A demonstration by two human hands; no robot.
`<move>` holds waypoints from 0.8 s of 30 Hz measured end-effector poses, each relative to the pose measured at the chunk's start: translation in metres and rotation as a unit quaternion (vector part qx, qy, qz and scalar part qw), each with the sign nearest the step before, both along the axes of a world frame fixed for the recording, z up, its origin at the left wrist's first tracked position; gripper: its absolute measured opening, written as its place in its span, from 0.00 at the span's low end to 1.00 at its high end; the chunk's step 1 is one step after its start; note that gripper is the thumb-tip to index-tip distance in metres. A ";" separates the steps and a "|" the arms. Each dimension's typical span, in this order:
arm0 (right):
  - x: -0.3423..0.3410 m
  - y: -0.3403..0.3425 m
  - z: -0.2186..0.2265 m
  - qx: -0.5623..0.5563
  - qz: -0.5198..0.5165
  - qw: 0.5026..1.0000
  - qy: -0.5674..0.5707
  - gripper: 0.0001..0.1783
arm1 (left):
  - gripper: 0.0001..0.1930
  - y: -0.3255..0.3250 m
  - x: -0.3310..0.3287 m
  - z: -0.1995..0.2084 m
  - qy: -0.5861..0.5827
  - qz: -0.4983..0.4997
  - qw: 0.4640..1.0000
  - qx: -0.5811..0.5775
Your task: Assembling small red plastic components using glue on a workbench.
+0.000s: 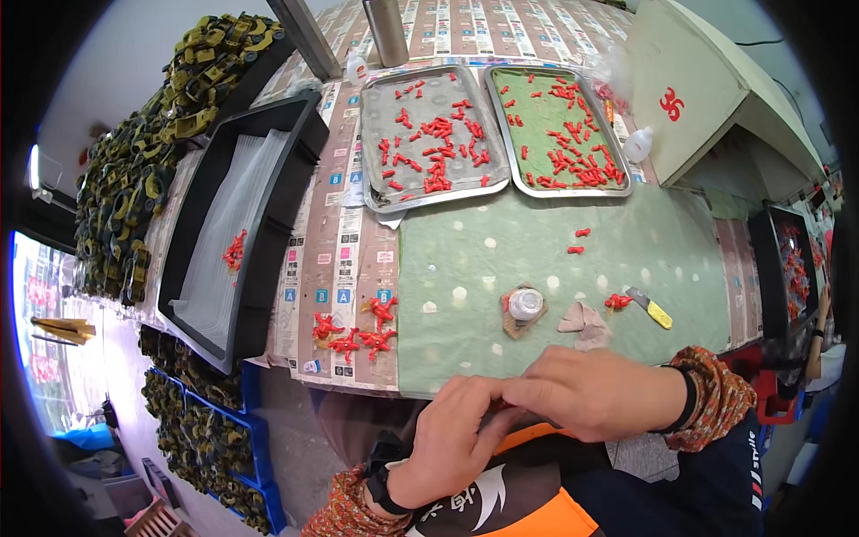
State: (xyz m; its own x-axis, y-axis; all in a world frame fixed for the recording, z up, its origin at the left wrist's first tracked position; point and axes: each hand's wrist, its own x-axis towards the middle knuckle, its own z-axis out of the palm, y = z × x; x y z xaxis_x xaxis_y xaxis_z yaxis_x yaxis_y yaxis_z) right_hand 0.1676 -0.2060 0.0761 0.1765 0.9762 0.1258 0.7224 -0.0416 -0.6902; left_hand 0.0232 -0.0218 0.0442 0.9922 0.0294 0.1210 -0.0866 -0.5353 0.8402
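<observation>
My left hand (450,436) and my right hand (586,391) meet over my lap at the table's front edge. Both have their fingers curled and pressed together; whatever lies between them is hidden. Just beyond them, a small clear jar (525,304) stands on a brown pad (511,328). A crumpled beige cloth (586,326) lies to its right. Farther right are a red plastic piece (616,302) and a yellow-handled knife (658,313). Several red plastic figures (347,341) form a group left of the green mat (447,349). Two small red parts (577,250) rest farther back on it.
Two metal trays, the left tray (369,148) and the right tray (629,189), carry several loose red parts. A black bin (255,259) with white sheets and red pieces stands at left, beside heaps of olive-green parts (134,192). A white box (689,98) and a white bottle (638,145) stand at right.
</observation>
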 end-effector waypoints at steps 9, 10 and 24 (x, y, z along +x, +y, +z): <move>0.168 0.035 -0.053 0.021 -0.352 0.926 -0.133 0.06 | 0.12 0.007 -0.016 -0.026 0.124 0.074 0.916 -0.374; 0.180 0.041 -0.057 0.019 -0.353 0.926 -0.132 0.06 | 0.13 0.008 -0.015 -0.028 0.113 0.084 0.915 -0.378; 0.223 0.078 -0.092 -0.134 -0.346 0.925 -0.075 0.05 | 0.14 0.022 -0.017 -0.039 0.129 0.131 0.893 -0.411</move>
